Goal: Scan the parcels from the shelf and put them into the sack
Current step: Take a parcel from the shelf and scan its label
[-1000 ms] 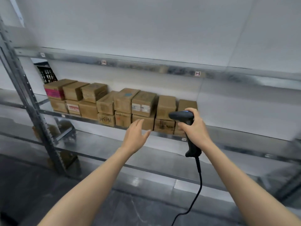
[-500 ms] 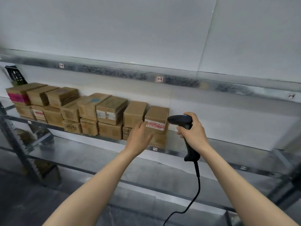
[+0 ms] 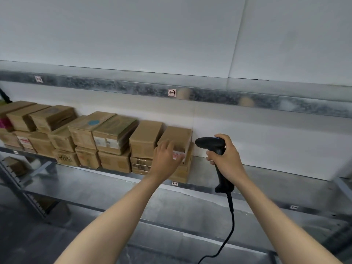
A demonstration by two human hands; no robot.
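Several brown cardboard parcels stand stacked two high on the metal shelf [image 3: 247,174]. My left hand [image 3: 165,158] reaches the rightmost upper parcel [image 3: 178,136] and lies against its front face beside a red-and-white label, fingers extended and blurred. To the right of that stack, my right hand [image 3: 227,161] grips the handle of a black barcode scanner [image 3: 209,143], whose head points left toward the parcel. The scanner's cable [image 3: 231,221] hangs down from the handle. No sack is in view.
More parcels [image 3: 114,134] fill the shelf to the left, one with a blue sticker. A bare stretch of shelf lies right of the stack. An upper shelf rail [image 3: 209,96] runs overhead, a lower shelf [image 3: 171,206] below, and a slanted upright [image 3: 28,195] at the left.
The view has shifted right along the shelf. My left hand has moved forward from open air onto the rightmost upper parcel. My right hand keeps the scanner beside the stack.
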